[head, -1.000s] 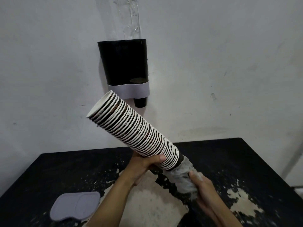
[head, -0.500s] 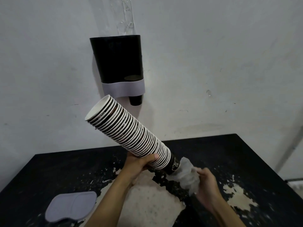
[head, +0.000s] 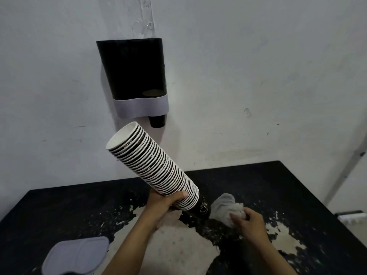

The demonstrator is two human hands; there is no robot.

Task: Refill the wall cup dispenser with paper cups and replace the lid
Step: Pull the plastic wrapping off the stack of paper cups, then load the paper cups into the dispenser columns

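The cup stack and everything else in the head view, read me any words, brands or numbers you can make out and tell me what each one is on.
Nothing here can be read for certain.
Stack of paper cups: short pale lettering on several cup walls, too small and tilted to read.
Bottom cup of the stack: a pale logo with lettering, blurred, unreadable.
Wall cup dispenser: no text visible.
Grey lid on the table: no text visible.
Crumpled plastic wrapper: no text visible.

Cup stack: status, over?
Left hand grips cup stack, tilted. Right hand holds crumpled wrapper. Dispenser open, lid on table.
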